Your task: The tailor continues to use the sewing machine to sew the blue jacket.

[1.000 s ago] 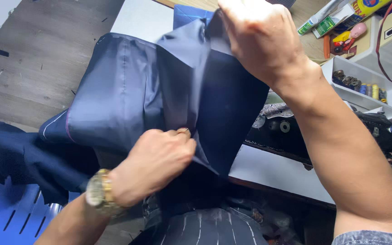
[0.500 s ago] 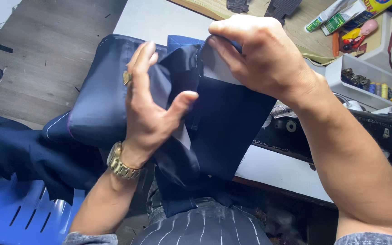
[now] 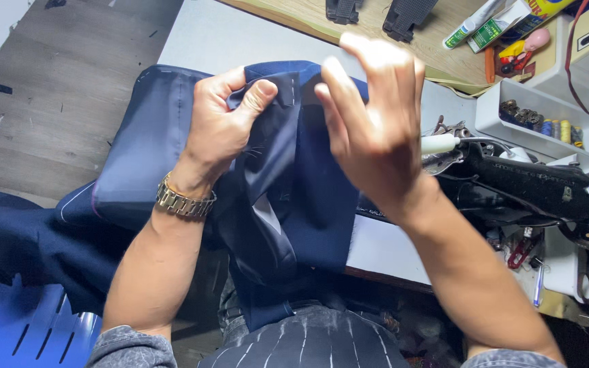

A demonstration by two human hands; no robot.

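Left hand [image 3: 223, 129] pinching smooth navy cloth [image 3: 301, 197] — folded, stitched edge, right hand [image 3: 369, 126] spread, fingers loose

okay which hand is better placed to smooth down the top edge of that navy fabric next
Probably the right. The left hand is pinching the folded edge of the navy fabric with its thumb, so it anchors the piece. The right hand has its fingers spread open just over the same edge, gripping nothing.

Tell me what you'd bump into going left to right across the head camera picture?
Blue plastic crate → gold wristwatch → left hand → navy fabric → right hand → black sewing machine.
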